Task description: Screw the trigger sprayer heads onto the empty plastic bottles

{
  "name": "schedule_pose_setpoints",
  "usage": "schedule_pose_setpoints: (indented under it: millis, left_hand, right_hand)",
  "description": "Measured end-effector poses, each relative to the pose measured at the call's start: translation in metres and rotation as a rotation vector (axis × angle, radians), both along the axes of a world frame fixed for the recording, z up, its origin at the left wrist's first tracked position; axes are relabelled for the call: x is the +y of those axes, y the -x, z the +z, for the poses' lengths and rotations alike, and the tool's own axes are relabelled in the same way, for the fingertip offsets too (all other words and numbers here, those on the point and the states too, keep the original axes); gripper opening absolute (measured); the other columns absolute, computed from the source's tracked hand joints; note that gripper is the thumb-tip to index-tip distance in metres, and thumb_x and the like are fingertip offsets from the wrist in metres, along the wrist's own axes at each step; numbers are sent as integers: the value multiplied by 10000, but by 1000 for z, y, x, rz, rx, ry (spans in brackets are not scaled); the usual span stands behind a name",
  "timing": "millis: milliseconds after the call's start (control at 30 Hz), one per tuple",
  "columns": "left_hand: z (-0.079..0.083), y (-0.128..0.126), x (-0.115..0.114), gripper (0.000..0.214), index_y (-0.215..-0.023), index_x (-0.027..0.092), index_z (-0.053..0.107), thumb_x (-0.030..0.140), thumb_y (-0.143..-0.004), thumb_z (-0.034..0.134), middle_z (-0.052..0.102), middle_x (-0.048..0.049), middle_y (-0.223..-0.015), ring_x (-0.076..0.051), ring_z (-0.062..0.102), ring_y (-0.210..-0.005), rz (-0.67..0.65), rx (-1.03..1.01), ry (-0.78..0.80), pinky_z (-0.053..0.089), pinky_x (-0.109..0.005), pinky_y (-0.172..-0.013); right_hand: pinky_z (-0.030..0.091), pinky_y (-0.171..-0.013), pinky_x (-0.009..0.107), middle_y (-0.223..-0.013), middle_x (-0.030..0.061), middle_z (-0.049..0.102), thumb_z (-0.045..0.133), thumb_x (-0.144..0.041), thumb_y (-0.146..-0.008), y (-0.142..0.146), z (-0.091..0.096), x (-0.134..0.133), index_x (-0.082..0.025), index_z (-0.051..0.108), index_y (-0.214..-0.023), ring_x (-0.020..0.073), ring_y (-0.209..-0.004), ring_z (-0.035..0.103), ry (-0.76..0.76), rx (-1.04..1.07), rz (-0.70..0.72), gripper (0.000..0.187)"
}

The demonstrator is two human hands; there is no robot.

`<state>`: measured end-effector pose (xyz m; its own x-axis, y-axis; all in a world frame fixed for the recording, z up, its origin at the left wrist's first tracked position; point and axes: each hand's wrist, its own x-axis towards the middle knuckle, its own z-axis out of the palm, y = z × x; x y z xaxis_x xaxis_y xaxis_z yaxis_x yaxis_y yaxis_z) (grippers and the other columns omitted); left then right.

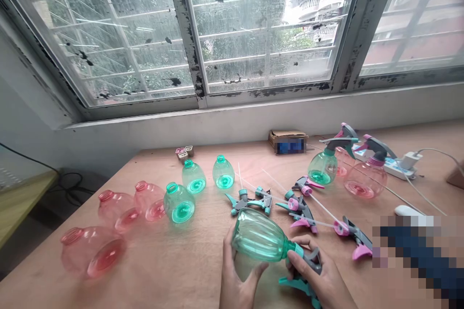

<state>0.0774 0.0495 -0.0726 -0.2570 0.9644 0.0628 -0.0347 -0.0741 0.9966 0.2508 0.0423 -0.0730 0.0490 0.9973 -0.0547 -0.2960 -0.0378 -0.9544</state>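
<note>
A clear green spray bottle (pixel 259 235) lies tilted on its side in the air, its base toward the upper left. My left hand (pixel 239 270) is wrapped round its body from below. My right hand (pixel 319 270) grips the grey and green spray head (pixel 312 257) at the bottle's neck, with thumb and fingers about the collar. Whether the collar is fully screwed on, I cannot tell. Just beyond my hands lie several loose spray heads: grey and green ones (pixel 242 202) and grey and pink ones (pixel 357 236), with thin white tubes.
Headless green bottles (pixel 180 203) and pink bottles (pixel 92 252) stand at the left. At the right back are a green bottle (pixel 322 168) and two pink bottles (pixel 365 179) with heads. A small cardboard box (pixel 289 134), power strip (pixel 398 169) and white mouse (pixel 413 213) are also on the table.
</note>
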Motion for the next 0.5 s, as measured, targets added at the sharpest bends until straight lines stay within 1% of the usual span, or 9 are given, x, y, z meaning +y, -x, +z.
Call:
schedule_pose_setpoints:
  millis: [67, 133, 200, 267, 367, 500]
  left_hand:
    - [5, -1, -2, 865, -1409, 242, 511, 444, -660, 896, 655, -105, -1398, -358, 545, -1380, 6, -9, 22, 382, -440, -1187]
    - [12, -2, -4, 894, -1423, 217, 473, 505, -678, 876, 654, -123, -1391, -358, 557, -1363, 8, -36, 40, 398, -440, -1169]
    - [19, -2, -5, 871, -1412, 191, 458, 548, -716, 841, 658, -143, -1377, -355, 563, -1351, 5, -60, 48, 419, -434, -1143]
    - [22, -2, -5, 862, -1399, 181, 457, 557, -722, 834, 676, -150, -1345, -357, 588, -1320, 2, -71, 55, 436, -431, -1119]
    - [21, -3, -4, 867, -1391, 186, 458, 569, -711, 836, 697, -151, -1305, -368, 628, -1266, 11, -82, 69, 453, -440, -1088]
    - [15, -2, -2, 857, -1354, 186, 460, 578, -698, 848, 711, -153, -1262, -377, 643, -1239, 14, -72, 85, 440, -457, -1093]
  right_hand:
    - [496, -621, 294, -642, -23, 677, 798, -605, -854, 0, -2, -1, -214, 626, -944, 184, -608, 634, -8, -41, 36, 437]
    - [491, -645, 310, -641, -22, 681, 785, -610, -862, 0, -4, -1, -213, 625, -935, 193, -622, 640, -10, -88, 79, 434]
    - [492, -670, 326, -651, -22, 683, 777, -611, -868, -1, -6, -2, -215, 628, -924, 201, -641, 646, -9, -119, 109, 427]
    - [492, -674, 331, -656, -23, 683, 773, -613, -870, -2, -7, -2, -218, 627, -920, 204, -646, 647, -5, -125, 119, 423]
    - [501, -663, 328, -660, -23, 685, 780, -604, -868, -2, -7, -1, -215, 638, -958, 204, -642, 649, -6, -108, 104, 423]
    - [545, -664, 328, -717, -18, 683, 825, -569, -841, 0, -5, -1, -214, 681, -987, 204, -663, 657, -29, -83, 37, 410]
